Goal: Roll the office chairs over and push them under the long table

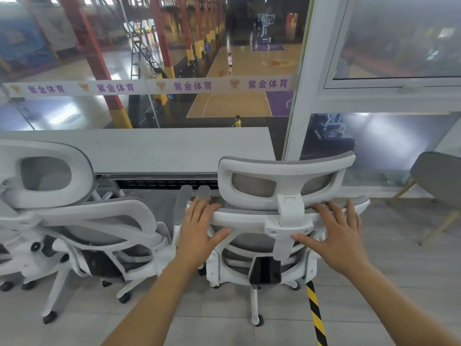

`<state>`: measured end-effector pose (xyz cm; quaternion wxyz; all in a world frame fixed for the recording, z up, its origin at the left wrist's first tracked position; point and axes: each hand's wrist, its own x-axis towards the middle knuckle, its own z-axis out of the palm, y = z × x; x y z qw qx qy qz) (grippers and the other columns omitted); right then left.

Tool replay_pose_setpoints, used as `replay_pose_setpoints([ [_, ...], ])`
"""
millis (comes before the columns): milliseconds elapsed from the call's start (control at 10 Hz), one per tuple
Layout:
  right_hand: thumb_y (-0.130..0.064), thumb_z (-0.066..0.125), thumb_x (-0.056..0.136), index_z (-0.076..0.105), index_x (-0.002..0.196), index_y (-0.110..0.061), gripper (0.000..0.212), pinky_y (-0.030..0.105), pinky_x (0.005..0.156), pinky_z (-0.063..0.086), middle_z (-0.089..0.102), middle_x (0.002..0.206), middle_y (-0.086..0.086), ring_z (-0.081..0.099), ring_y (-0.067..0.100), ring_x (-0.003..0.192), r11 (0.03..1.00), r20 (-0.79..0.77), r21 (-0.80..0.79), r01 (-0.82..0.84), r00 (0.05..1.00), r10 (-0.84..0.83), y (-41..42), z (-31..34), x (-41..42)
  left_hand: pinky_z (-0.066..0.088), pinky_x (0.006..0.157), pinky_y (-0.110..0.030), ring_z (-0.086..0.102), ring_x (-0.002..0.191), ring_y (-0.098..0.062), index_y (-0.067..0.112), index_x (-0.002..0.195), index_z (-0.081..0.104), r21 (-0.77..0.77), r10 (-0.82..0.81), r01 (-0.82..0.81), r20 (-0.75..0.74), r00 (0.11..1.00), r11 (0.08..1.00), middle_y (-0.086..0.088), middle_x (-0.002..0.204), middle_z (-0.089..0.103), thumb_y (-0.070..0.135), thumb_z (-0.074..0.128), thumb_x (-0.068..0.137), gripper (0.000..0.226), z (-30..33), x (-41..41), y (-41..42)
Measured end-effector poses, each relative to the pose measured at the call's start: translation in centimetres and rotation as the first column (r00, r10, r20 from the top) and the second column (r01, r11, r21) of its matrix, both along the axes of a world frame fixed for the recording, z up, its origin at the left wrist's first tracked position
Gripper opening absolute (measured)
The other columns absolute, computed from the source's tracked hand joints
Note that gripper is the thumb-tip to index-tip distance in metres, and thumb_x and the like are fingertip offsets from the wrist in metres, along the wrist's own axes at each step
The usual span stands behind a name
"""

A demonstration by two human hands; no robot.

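Both hands rest on the top rail of the white office chair (287, 216) at six o'clock: left hand (199, 228) with straight fingers over the rail's left end and thumb spread below, right hand (339, 233) flat and spread, gripping nothing. That chair faces the grey surface (139, 151) at twelve o'clock; another chair (82, 221) sits at nine o'clock.
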<state>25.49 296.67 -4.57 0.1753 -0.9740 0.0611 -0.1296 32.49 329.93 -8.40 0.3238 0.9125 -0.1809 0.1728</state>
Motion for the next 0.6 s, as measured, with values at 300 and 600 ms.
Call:
replay_pose_setpoints([
  [300,-0.098,0.035,0.062,0.027,0.141,-0.046,0.096,0.052,0.120,0.002,0.019,0.160,-0.004,-0.016,0.022,0.149,0.997,-0.067,-0.037,0.066,0.995,-0.068,0.8,0.2,0.0,0.016,0.121,-0.046,0.003,0.151,-0.015,0.035,0.138,0.041,-0.020,-0.058,0.057,-0.028,0.998,0.998,0.006,0.155,0.028,0.051,0.062,0.090,0.055,-0.5,0.6,0.7],
  [600,-0.091,0.036,0.069,0.004,0.151,-0.046,0.098,0.058,0.118,-0.002,-0.006,0.164,-0.009,-0.017,0.020,0.149,0.998,-0.181,-0.020,0.056,0.982,-0.059,1.9,1.7,-3.4,0.003,0.123,-0.050,-0.010,0.152,-0.021,0.041,0.154,0.014,0.175,-0.052,0.076,-0.138,0.989,0.982,0.004,0.166,-0.004,0.073,0.044,0.086,0.081,1.5,-2.4,2.9],
])
